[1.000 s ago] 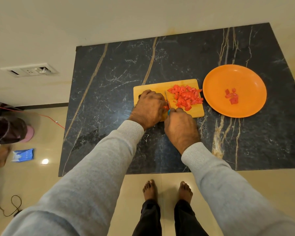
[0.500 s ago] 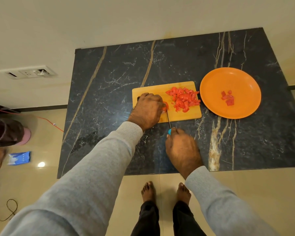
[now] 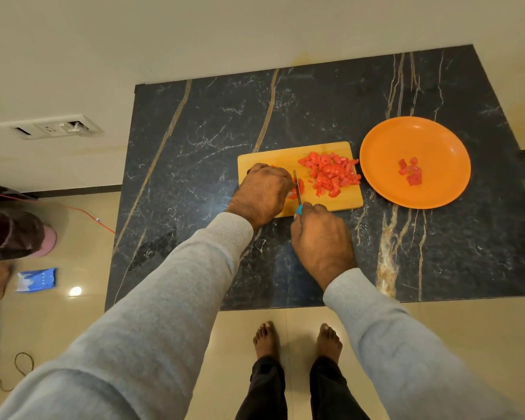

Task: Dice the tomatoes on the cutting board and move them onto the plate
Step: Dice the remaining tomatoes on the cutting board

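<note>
Two hands closer again: right hand round the knife, left hand curled over tomato.

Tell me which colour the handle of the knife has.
Light blue. The knife handle peeks out of the right hand, seen in the head view.

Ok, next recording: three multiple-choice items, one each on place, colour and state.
1. Where is the plate relative to the cutting board? A) on it B) right of it C) left of it
2. Knife handle colour? A) black B) red C) blue
3. The right hand is: A) gripping the knife B) open and empty C) lifting the plate
Answers: 1 B, it lies beyond the board's right edge; 2 C, blue shows past the fingers; 3 A, fingers curl round the handle.
</note>
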{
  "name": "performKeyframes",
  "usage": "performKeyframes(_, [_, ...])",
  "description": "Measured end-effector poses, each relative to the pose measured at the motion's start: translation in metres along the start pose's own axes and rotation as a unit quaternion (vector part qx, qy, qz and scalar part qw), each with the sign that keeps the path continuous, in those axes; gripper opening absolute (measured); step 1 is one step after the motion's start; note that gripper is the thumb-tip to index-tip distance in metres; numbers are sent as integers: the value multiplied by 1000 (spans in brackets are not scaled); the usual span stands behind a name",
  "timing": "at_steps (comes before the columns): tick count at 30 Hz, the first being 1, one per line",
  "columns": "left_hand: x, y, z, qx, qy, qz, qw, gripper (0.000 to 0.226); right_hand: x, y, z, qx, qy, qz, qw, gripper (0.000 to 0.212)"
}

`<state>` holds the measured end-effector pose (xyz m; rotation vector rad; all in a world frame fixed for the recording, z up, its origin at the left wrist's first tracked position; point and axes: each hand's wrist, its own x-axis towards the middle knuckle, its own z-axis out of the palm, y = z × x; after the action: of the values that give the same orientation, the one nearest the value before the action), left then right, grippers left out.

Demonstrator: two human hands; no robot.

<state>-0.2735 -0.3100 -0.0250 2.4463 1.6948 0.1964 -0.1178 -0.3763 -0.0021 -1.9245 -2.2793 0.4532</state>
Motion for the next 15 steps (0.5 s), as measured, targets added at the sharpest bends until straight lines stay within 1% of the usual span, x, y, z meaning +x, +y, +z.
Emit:
performKeyframes(3, [-1,1,0,5,1,1,1000,31,15,-7,0,-22,-7,1,1000,26])
performKeyframes(6, [-3,1,0,4,-1,6,1000,39,24,-12,-4,-35,-31,-3,999,28])
performKeyframes(10, [-3,0,4,3,15,10,1000,26,10,-7,1,-31,-55,3,998,30])
performKeyframes(15, [-6,-5,10,-7,36,7,999,24,-27,4,9,12,-77,34,996,32])
